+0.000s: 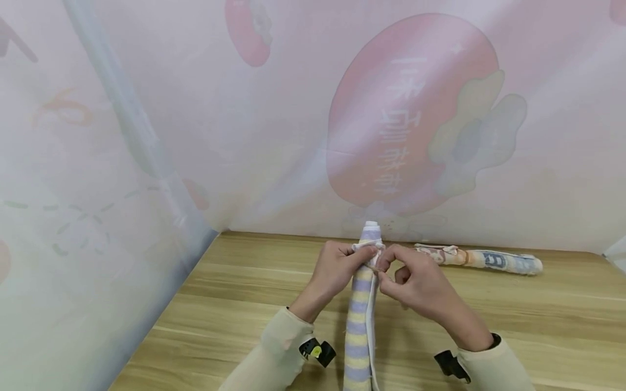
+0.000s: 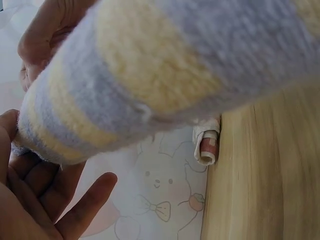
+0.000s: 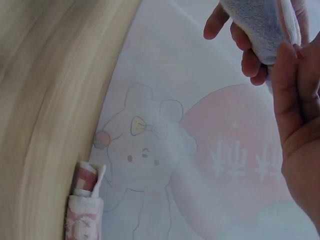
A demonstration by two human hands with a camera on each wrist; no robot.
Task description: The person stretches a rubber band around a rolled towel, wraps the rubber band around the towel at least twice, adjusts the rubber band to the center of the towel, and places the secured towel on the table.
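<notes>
— What are the two hands busy with?

— A rolled towel (image 1: 361,320) striped in lilac and pale yellow. It stands nearly upright over the wooden table (image 1: 235,304), its far end pointing up toward the printed curtain (image 1: 195,119) behind.

— How does the left hand hold it?

— The left hand (image 1: 337,271) is at the roll's upper end, fingers curled and pinching a white edge of the fabric against the left side of the roll. In the left wrist view the roll fills most of the frame and the fingers (image 2: 75,210) below it lie fairly straight, so the pinch itself shows only from the head view.

— And the right?

— The right hand (image 1: 415,285) meets it from the other side, thumb and forefinger pinching the same white edge at the top of the roll, the other fingers folded in. The two hands are almost touching there. A white band of the towel runs down the roll's right side.

— Anything else on the table?

— A second rolled towel (image 1: 481,259) lies flat near the curtain, to the right of the hands and apart from them, printed in pink, orange and blue. Both wrist views catch its end (image 2: 206,145) by the curtain's cartoon bear (image 3: 150,145). Cream sleeves (image 1: 281,342) cover both forearms.
</notes>
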